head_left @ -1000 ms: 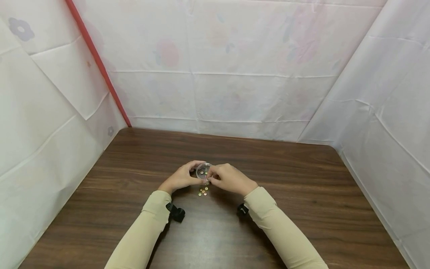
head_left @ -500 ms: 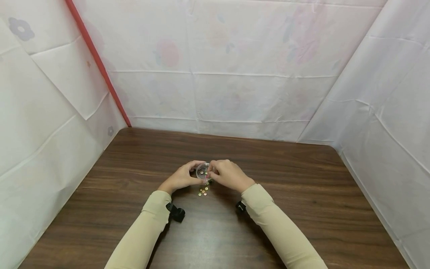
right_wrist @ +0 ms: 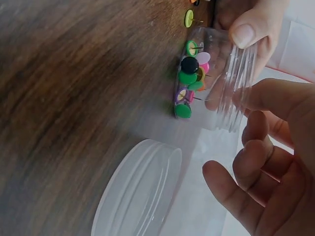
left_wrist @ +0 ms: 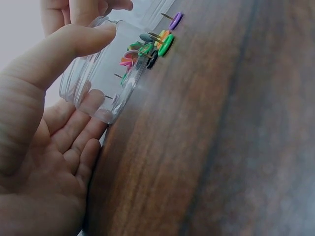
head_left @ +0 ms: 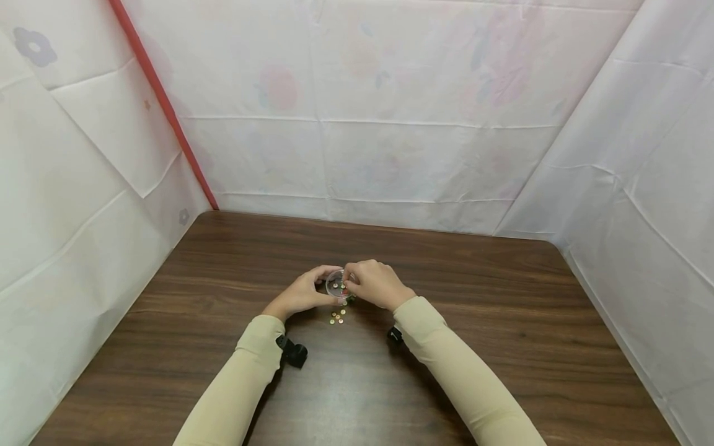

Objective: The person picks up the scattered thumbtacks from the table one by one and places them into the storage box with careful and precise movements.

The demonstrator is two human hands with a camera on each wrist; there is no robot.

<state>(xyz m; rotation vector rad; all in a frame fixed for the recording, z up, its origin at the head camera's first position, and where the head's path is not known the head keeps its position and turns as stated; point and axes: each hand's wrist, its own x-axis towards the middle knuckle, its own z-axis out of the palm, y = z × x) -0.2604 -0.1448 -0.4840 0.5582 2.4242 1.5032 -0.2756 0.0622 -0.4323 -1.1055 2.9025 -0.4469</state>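
Note:
My left hand (head_left: 304, 291) grips a clear plastic jar (left_wrist: 98, 56) from the side, thumb over its threaded rim. Inside the jar lie several coloured thumbtacks (right_wrist: 189, 65): black, green, pink and others. My right hand (head_left: 376, 285) is over the jar's mouth, a fingertip at the threaded rim and the other fingers loosely bent; in the right wrist view no tack shows between them. On the table in front of the jar are several loose tacks (head_left: 337, 316), and a purple tack (left_wrist: 175, 20) lies outside it in the left wrist view.
A translucent round lid (right_wrist: 135, 191) rests beside the jar in the right wrist view. The brown wood-grain table (head_left: 474, 347) is bordered by white printed cloth (head_left: 390, 155) at the back and sides.
The right hand has moved up and away from the tacks just in front of the jar to its mouth. The left hand and jar have stayed in place.

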